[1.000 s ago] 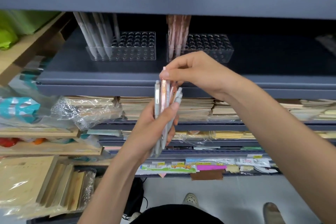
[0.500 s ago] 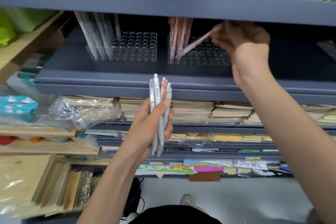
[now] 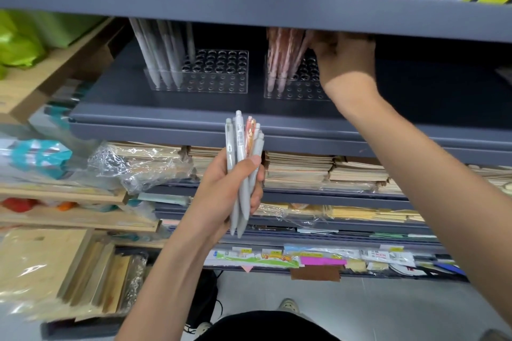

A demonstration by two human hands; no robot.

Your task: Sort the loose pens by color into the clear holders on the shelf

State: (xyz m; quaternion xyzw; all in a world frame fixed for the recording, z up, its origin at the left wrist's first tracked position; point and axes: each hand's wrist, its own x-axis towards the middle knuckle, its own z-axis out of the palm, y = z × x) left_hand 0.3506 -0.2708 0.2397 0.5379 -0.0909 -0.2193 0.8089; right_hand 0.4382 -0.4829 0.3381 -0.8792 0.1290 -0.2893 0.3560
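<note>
Left clear holder (image 3: 216, 75) sits far-left on the grey shelf (image 3: 171, 116). Grey pens (image 3: 163, 55) stand in its left rows, leaning left; remaining holes bare.

Left hand (image 3: 221, 196) near centre, below the shelf's front lip, fingers wrapped tight round a bundle of loose pens (image 3: 242, 163), thumb pressed across the front. Mostly grey barrels, one pink pen (image 3: 249, 133) in the back of the bunch. Clicker ends up, tips poking out below the palm.

Right clear holder (image 3: 293, 91) sits just right of the left one, a gap apart. Pink pens (image 3: 282, 55) stand in its left rows, fanned and leaning.

Right hand (image 3: 346, 61) is reaching in under the upper shelf edge (image 3: 249, 5), over the right part of that holder, fingertips at the tops of the pink pens. Back of hand faces the camera and the fingers are in shadow: can't tell how far the grip is open or whether it pinches a pen.

Hand and forearm cover the holder's right side. Stacked notebooks (image 3: 299, 169) fill the shelf below.
</note>
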